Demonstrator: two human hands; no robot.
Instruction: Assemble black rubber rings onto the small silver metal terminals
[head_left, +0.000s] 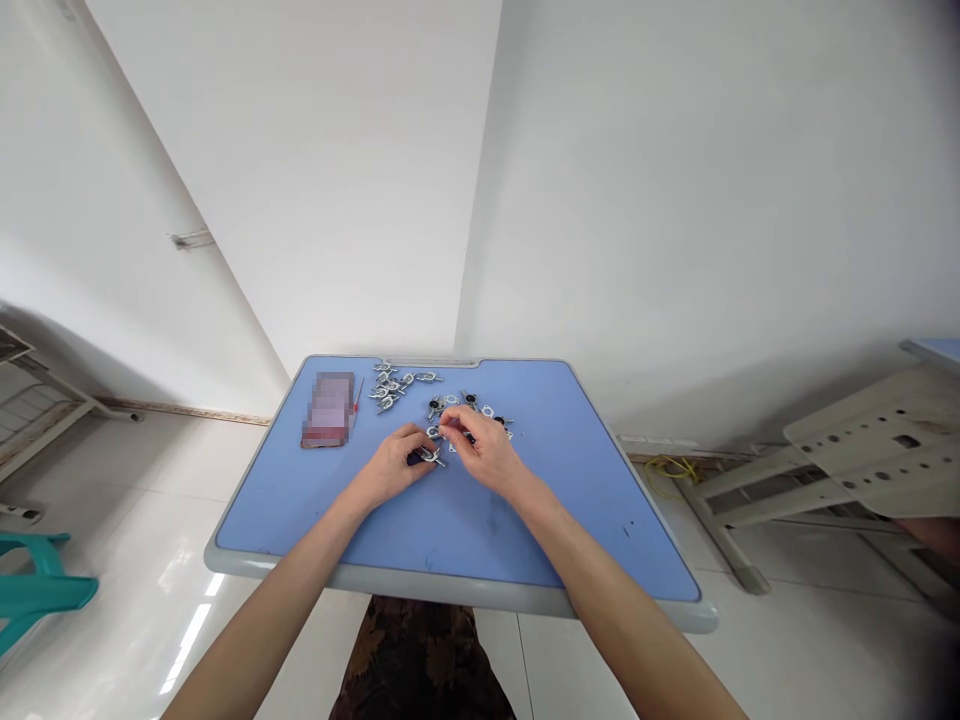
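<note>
Blue-topped desk with grey rim, blurred phone far left of it. Loose metal fittings sit mid-desk, clustered toward the far edge and around both hands. Left hand: fingers curled narrow beside a fitting, grip unclear. Right hand: fingertips pinch a small metal piece.

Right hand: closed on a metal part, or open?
Closed: the right hand has its fingertips pinched on a small metal part above the blue tabletop.
</note>
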